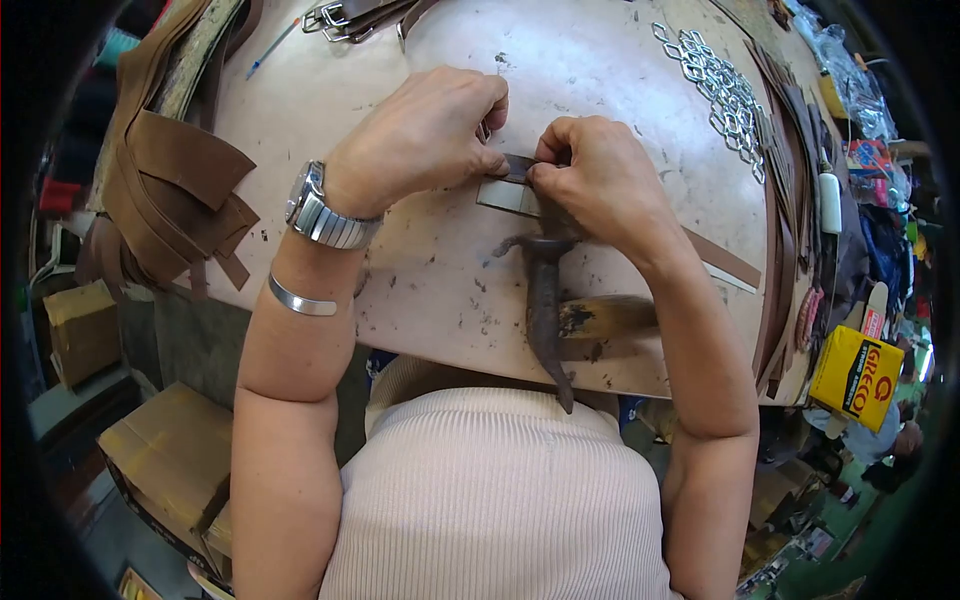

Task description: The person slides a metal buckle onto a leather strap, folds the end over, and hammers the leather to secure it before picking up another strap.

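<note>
As I saw remotely, right hand (606, 178) pinched dark strip (518, 166); left hand (420, 132) touched alongside, closure untellable; uneven pull risked slippage.

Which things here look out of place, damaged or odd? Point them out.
The pale tabletop is dark-specked in many places, so it looks dirty or worn. The dark metal tool below the hands also looks odd: its curved tip appears to poke past the near edge.

Right hand (605, 180) pinching dark brown strip (518, 167), left hand (425, 130) at its other end.
Vs pale block (505, 197): strip just beyond; dark metal tool (543, 300) near side; silver chain (708, 85) beyond-right; brown straps (170, 185) well left.
</note>
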Demonstrator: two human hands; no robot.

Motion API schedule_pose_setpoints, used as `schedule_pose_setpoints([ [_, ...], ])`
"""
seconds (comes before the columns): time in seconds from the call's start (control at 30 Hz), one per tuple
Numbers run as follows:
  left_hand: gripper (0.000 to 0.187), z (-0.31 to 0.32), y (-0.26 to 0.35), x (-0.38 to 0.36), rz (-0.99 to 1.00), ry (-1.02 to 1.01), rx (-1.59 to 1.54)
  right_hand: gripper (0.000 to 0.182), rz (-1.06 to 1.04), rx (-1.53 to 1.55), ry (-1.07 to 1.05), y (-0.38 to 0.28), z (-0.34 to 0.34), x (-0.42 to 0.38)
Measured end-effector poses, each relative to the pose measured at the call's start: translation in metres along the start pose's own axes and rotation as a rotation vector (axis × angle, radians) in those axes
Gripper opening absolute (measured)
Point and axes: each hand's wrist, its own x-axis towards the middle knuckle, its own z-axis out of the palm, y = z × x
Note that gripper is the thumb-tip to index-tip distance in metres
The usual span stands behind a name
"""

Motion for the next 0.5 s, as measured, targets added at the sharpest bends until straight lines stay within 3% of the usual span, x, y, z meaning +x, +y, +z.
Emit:
schedule_pose_setpoints([
  [0.13, 0.024, -0.002, 0.0, 0.001, 0.005, -0.023, -0.009, 0.015, -0.084, 0.053, 0.036, 0.007, 0.004, -0.001],
  [0.23, 0.018, -0.014, 0.005, 0.006, -0.183, -0.159, -0.222, 0.015, -0.128, 0.126, 0.029, 0.012, -0.001, -0.001],
  [0.33, 0.018, -0.013, 0.0, 0.009, -0.216, -0.173, -0.556, 0.013, -0.067, 0.415, 0.025, 0.021, -0.013, -0.009],
  [0.5, 0.019, -0.011, 0.011, 0.014, -0.167, -0.02, -0.827, 0.01, -0.013, 0.761, 0.024, 0.038, -0.025, -0.019],
])
